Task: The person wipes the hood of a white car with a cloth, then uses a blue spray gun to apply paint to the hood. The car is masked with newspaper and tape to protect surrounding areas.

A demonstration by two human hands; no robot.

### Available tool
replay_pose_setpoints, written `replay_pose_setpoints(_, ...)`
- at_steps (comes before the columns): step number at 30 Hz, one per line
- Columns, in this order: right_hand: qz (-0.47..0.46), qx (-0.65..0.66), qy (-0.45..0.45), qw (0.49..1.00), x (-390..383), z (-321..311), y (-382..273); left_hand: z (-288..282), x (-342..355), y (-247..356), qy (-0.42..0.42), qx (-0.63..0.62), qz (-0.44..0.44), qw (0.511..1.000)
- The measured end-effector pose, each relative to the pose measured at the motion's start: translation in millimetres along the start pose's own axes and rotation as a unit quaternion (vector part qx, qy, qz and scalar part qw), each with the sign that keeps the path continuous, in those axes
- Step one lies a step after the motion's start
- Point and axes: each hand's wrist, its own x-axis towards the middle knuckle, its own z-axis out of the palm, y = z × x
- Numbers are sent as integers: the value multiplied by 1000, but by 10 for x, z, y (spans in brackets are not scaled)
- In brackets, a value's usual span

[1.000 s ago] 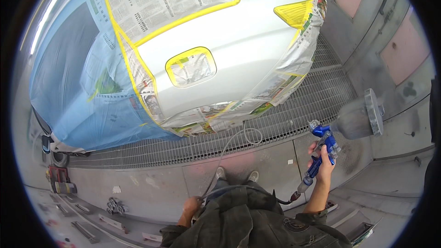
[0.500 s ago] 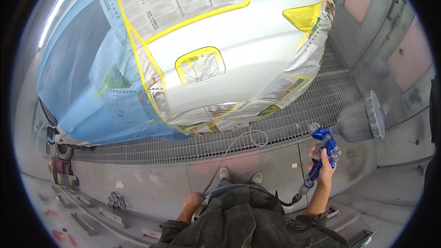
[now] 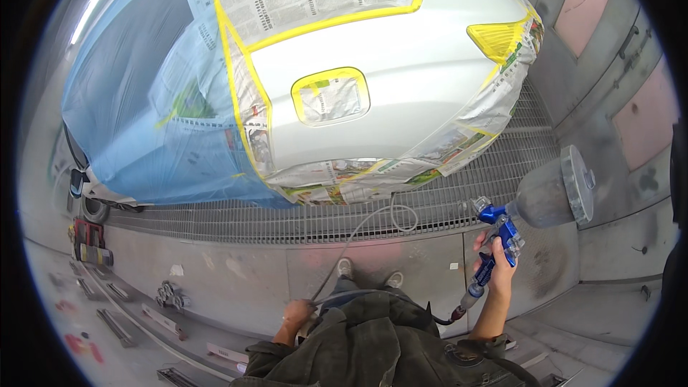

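My right hand [image 3: 494,266] is wrapped round the handle of a blue spray gun [image 3: 504,233], held out to the right, apart from the car. A translucent paint cup [image 3: 542,197] with a round grey lid is fixed to the gun. From the gun's lower end an air hose [image 3: 446,319] runs across the front of my body. My left hand [image 3: 299,311] is closed round that hose at my left side. Ahead stands the white rear side panel [image 3: 412,79] of a car, with newspaper and yellow tape covering the window, fuel-door opening, tail light and lower edge.
Blue plastic sheeting [image 3: 136,122] covers the car's left part. A floor grating [image 3: 344,222] runs beneath the car, and a hose loop [image 3: 403,218] lies on it. Booth walls [image 3: 602,64] rise at the right. At the far left is a red-framed object [image 3: 89,236].
My view has shifted, so the car appears farther right. The spray gun has moved slightly left and lower in the picture. Both hands keep their grip.
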Motion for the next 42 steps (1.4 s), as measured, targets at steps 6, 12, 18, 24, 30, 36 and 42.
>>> replay_pose_setpoints(6,5,10,25,1000,39,-71,40,30,58,-21,-17,7,-26,999)
replay_pose_setpoints(12,1,5,39,999,48,-80,46,45,46,-22,-17,-25,-28,999)
replay_pose_setpoints(18,10,3,46,999,30,-96,154,-51,32,41,-7,-19,-19,1000)
replay_pose_setpoints(24,19,-26,-5,999,1,68,168,-38,-34,85,16,-16,-17,1000)
replay_pose_setpoints(30,45,-34,-93,994,-22,316,185,166,-27,-18,12,-37,-46,998)
replay_pose_setpoints(36,56,-41,-143,987,-35,463,248,256,-68,-70,25,-47,-78,996)
replay_pose_setpoints(42,43,-30,-103,993,-22,519,293,99,-2,-231,34,-46,-50,997)
